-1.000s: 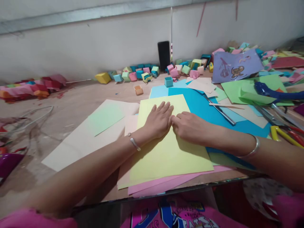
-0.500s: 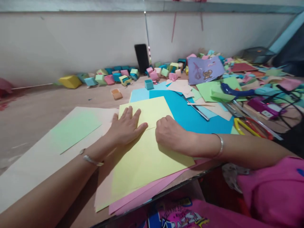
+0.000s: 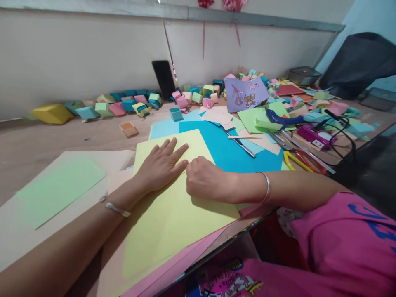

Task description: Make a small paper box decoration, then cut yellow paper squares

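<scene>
While the left hand (image 3: 161,166) lies spread on yellow paper (image 3: 173,227), the right hand (image 3: 208,180) curls, tips hidden, grip unclear.

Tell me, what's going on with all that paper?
A person is working on a sheet of yellow paper. The left hand lies spread flat on it. Beside it, the right hand rests on the same sheet with its fingers curled, fingertips hidden. Pink paper pokes out underneath, and small paper boxes sit along the wall.
</scene>
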Action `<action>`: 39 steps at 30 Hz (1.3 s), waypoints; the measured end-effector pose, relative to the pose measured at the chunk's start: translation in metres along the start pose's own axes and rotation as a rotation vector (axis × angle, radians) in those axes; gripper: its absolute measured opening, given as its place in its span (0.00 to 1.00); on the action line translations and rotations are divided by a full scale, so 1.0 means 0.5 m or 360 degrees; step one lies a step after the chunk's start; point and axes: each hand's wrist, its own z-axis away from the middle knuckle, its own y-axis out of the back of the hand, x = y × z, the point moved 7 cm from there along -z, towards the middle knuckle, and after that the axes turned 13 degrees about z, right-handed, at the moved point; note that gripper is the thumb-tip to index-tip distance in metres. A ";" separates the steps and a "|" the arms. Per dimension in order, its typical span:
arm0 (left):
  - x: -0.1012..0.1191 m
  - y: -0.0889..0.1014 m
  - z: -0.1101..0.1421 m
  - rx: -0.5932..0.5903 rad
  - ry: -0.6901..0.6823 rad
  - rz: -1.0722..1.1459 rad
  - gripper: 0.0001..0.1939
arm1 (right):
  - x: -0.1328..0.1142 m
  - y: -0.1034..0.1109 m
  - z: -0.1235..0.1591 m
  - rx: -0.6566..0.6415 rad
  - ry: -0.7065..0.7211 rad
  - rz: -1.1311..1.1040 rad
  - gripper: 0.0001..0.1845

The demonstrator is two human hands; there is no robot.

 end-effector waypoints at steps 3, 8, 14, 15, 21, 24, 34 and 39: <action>-0.021 0.008 0.009 0.0040 0.0049 -0.0009 0.32 | 0.028 -0.002 -0.001 -0.0082 0.0001 -0.0072 0.15; -0.015 0.008 0.010 0.0093 -0.0006 -0.0048 0.35 | 0.185 0.002 0.066 -0.0169 -0.0466 0.0016 0.10; -0.014 0.009 0.011 0.0140 -0.0034 0.0000 0.36 | 0.285 -0.101 0.226 -0.0605 -0.1209 0.0127 0.16; -0.013 0.010 0.012 0.0139 -0.0035 0.0015 0.36 | 0.277 -0.121 0.237 -0.0662 -0.1206 0.0094 0.15; 0.011 0.019 0.022 0.0199 -0.0184 0.0015 0.32 | 0.254 -0.151 0.259 -0.0664 -0.1251 0.0069 0.15; 0.021 0.010 0.023 0.0135 -0.0319 0.0059 0.31 | 0.265 -0.133 0.287 -0.0560 -0.1324 0.0079 0.13; 0.038 0.011 0.022 0.0195 -0.0701 0.0362 0.25 | 0.189 -0.090 0.270 0.0257 -0.0886 -0.0908 0.24; 0.033 0.000 0.016 0.0044 -0.0658 0.0334 0.26 | 0.174 -0.112 0.252 0.0249 -0.0867 -0.0833 0.21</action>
